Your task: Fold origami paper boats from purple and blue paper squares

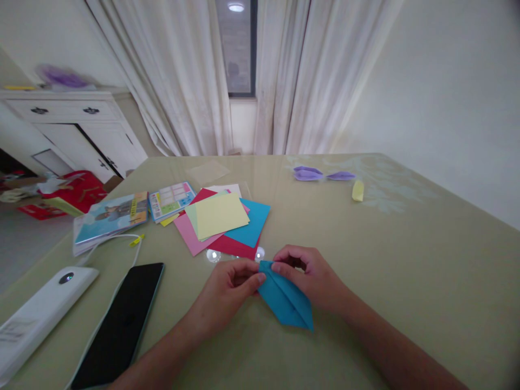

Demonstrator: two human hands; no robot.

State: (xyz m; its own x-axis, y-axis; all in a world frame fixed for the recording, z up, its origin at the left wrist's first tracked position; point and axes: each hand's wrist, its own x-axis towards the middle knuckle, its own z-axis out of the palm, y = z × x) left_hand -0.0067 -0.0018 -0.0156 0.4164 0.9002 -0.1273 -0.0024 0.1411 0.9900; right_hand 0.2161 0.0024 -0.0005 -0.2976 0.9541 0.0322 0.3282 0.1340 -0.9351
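Across most of the view spreads a pale green table [414,260] with a glossy top. Behind it hang long off-white curtains [333,76], parted around a narrow window [239,54]. To the left stands a white cabinet [60,108]. On the table's left side lie a white device [44,319] and, just beside it, a black phone [117,325], with a white cable [114,298] running between them. Farther back, a picture booklet [114,214] lies left of a fanned pile of coloured sheets [221,214]. Near the front edge, both hands meet over the table: the left hand [231,284] pinches the upper left corner of a folded blue paper [288,300] between thumb and fingers, while the right hand [311,271] grips its upper right edge. The paper slants down toward the right, its pointed end free. At the far right rest two purple folded pieces [307,174] and, near them, a small yellow piece [358,191].
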